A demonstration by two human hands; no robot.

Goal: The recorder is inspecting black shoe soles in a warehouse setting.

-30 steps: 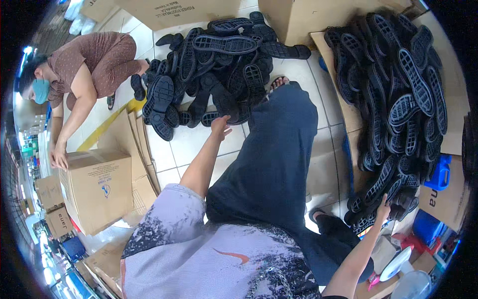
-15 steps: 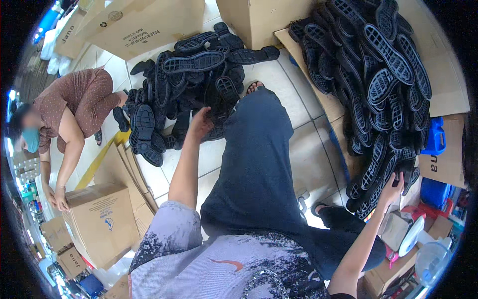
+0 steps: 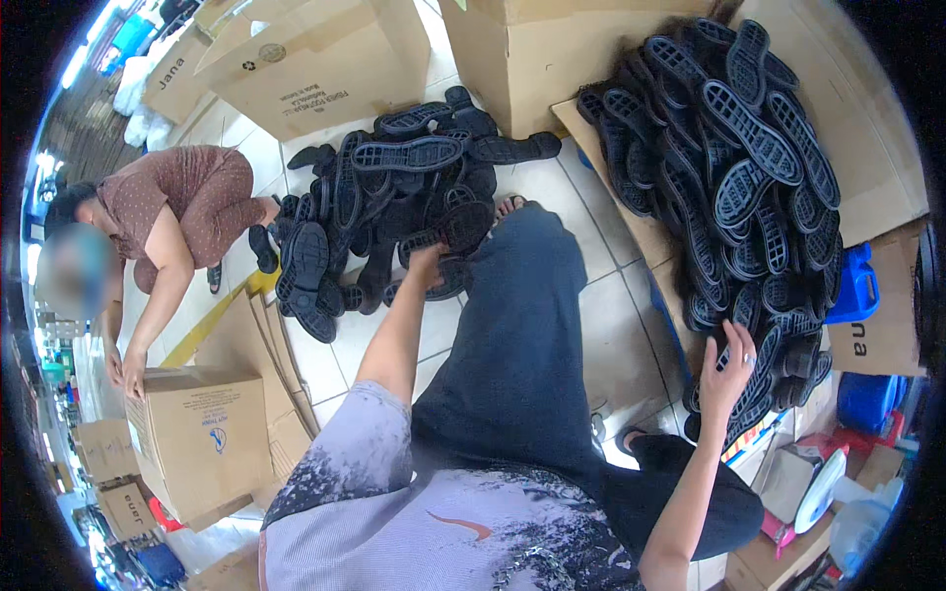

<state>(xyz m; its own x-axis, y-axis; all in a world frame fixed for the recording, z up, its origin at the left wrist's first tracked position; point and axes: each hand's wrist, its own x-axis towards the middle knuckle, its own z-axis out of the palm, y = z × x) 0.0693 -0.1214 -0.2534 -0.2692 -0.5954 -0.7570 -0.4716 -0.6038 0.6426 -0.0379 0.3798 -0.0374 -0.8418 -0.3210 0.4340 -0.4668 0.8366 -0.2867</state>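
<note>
Careful: left hand (image 3: 426, 264) fingers grasping sole in floor pile (image 3: 394, 207); right hand (image 3: 727, 366) fingers spread on stack (image 3: 734, 167); yank, stack slides.

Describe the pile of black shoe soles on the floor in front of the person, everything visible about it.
The floor pile of soles is a loose heap of black, rubber-looking shoe soles lying on pale tiles, beside cardboard boxes. They lie crossed and overlapping, some tread up showing ridged lug patterns, others on edge. The person's left hand reaches into its near edge, touching soles there. A bare foot rests against the heap's right side. A second person crouches at its left.
</note>
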